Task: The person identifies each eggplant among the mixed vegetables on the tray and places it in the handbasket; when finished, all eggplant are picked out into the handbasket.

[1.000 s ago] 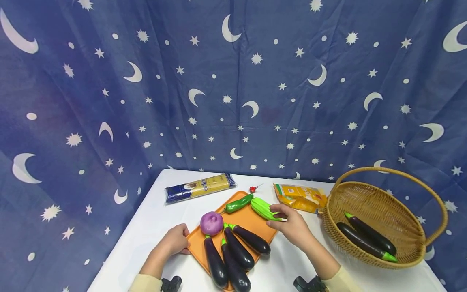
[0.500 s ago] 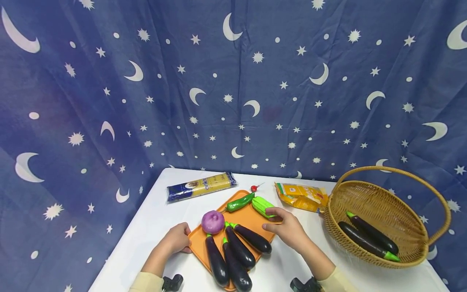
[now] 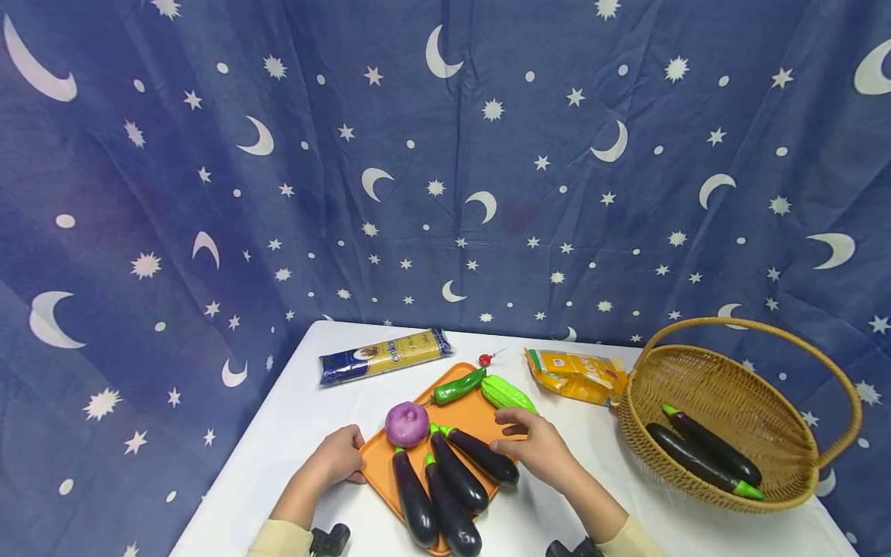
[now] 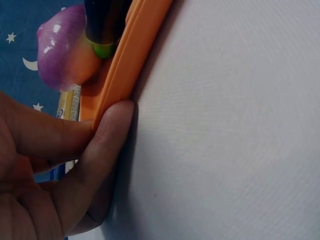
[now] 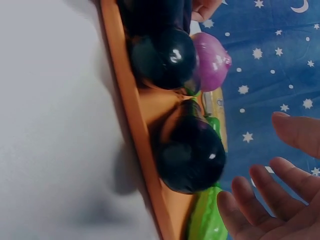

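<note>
My left hand point(image 3: 337, 456) pinches the left corner of an orange tray point(image 3: 379, 462); the left wrist view shows thumb and finger on its rim point(image 4: 125, 70). Over the tray's right side hovers my right hand point(image 3: 539, 449), fingers spread and holding nothing. Nearest to it is the rightmost eggplant point(image 3: 483, 456), one of several lying at the tray's front. A purple onion point(image 3: 407, 424), a green pepper point(image 3: 455, 387) and a ridged light green gourd point(image 3: 506, 393) lie farther back on the tray. In the right wrist view, the fingers stand apart from that eggplant point(image 5: 192, 155).
A wicker basket point(image 3: 793, 433) with a tall handle holds two eggplants point(image 3: 713, 445) at the right. Behind the tray lie a pasta packet point(image 3: 386, 357), a small red item point(image 3: 485, 360) and an orange bag point(image 3: 578, 376). A starry curtain point(image 3: 445, 193) hangs behind the white table.
My right hand has moved from beside the gourd toward the front and slightly left, near the rightmost eggplant. The left hand keeps its hold on the tray.
</note>
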A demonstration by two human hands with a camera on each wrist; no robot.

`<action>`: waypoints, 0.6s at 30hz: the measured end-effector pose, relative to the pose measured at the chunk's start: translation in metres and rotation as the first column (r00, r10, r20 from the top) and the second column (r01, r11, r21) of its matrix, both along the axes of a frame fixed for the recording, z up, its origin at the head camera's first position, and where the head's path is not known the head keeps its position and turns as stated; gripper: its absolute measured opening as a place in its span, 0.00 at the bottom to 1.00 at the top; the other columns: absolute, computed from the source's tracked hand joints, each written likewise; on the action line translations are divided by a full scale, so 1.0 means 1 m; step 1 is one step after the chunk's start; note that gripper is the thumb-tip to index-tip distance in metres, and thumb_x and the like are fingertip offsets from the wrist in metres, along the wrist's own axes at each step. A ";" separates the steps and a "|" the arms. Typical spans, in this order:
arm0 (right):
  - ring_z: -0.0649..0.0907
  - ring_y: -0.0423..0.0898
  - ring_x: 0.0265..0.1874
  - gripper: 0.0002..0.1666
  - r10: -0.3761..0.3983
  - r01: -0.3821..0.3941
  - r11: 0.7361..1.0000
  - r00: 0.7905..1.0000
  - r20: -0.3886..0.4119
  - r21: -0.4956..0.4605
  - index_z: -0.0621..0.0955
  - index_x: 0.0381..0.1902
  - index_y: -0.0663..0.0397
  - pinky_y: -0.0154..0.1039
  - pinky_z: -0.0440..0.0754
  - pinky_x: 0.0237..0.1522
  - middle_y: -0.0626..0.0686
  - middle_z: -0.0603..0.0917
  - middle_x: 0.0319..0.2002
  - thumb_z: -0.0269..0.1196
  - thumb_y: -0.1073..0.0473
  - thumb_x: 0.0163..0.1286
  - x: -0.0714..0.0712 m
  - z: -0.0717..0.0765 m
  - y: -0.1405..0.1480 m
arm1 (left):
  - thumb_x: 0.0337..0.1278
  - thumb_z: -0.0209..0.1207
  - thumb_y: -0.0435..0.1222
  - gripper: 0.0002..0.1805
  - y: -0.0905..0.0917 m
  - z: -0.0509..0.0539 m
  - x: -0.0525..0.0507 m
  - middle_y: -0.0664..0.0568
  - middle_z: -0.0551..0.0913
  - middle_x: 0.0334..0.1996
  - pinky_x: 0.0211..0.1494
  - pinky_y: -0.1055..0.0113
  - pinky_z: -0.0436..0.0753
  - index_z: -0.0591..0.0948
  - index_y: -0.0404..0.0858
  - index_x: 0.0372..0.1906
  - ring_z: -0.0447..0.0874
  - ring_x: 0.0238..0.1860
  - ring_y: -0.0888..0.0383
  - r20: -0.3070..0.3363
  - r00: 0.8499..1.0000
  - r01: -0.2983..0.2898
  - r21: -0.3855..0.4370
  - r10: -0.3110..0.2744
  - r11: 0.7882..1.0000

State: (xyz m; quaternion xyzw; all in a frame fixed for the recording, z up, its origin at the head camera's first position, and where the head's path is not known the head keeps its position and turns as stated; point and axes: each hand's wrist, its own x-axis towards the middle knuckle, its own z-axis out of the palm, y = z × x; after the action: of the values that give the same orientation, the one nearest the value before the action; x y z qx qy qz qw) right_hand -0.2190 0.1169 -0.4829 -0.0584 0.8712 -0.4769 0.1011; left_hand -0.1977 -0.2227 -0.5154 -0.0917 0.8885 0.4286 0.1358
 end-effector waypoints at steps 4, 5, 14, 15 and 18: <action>0.82 0.55 0.53 0.33 0.027 -0.027 1.000 0.999 0.020 0.005 0.80 0.59 0.56 0.50 0.86 0.49 0.55 0.83 0.55 0.76 0.56 0.57 0.001 -0.005 -0.003 | 0.48 0.60 0.18 0.12 0.000 0.000 0.000 0.43 0.75 0.28 0.25 0.67 0.86 0.73 0.31 0.35 0.81 0.22 0.55 0.003 1.000 -0.001 -0.004 0.001 1.000; 0.82 0.55 0.54 0.32 0.034 -0.034 0.999 0.999 0.026 0.008 0.80 0.60 0.56 0.50 0.86 0.50 0.55 0.83 0.55 0.76 0.56 0.57 0.001 -0.007 -0.003 | 0.48 0.60 0.18 0.11 0.000 0.000 0.000 0.43 0.75 0.28 0.25 0.67 0.86 0.73 0.31 0.35 0.81 0.22 0.55 0.003 1.000 -0.001 -0.005 0.001 1.000; 0.82 0.53 0.50 0.32 0.084 -0.085 0.996 0.996 0.027 0.020 0.80 0.59 0.58 0.51 0.85 0.50 0.55 0.83 0.53 0.76 0.57 0.58 0.002 -0.019 -0.009 | 0.48 0.60 0.18 0.12 -0.001 -0.001 0.000 0.44 0.75 0.28 0.26 0.67 0.86 0.74 0.32 0.35 0.81 0.22 0.55 0.016 1.000 -0.008 -0.004 0.008 1.000; 0.82 0.53 0.50 0.32 0.089 -0.089 0.996 0.996 0.024 0.021 0.80 0.59 0.58 0.52 0.85 0.51 0.55 0.84 0.53 0.75 0.57 0.58 0.002 -0.020 -0.010 | 0.48 0.60 0.18 0.12 -0.001 0.000 0.000 0.43 0.75 0.28 0.26 0.67 0.86 0.73 0.32 0.36 0.81 0.22 0.55 0.016 1.000 -0.004 -0.003 0.005 1.000; 0.82 0.53 0.50 0.31 0.100 -0.100 0.995 0.995 0.013 0.025 0.80 0.59 0.59 0.54 0.83 0.52 0.55 0.84 0.53 0.75 0.57 0.58 0.004 -0.022 -0.011 | 0.48 0.60 0.18 0.12 -0.001 0.000 -0.001 0.43 0.75 0.29 0.26 0.67 0.86 0.74 0.32 0.36 0.81 0.22 0.55 0.017 1.000 -0.005 0.000 0.005 1.000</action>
State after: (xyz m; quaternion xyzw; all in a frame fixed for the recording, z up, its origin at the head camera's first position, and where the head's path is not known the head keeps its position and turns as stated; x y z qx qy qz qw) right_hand -0.2152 0.1061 -0.5045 -0.0980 0.8727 -0.4602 0.1306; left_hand -0.1984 -0.2235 -0.5157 -0.0974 0.8870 0.4283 0.1423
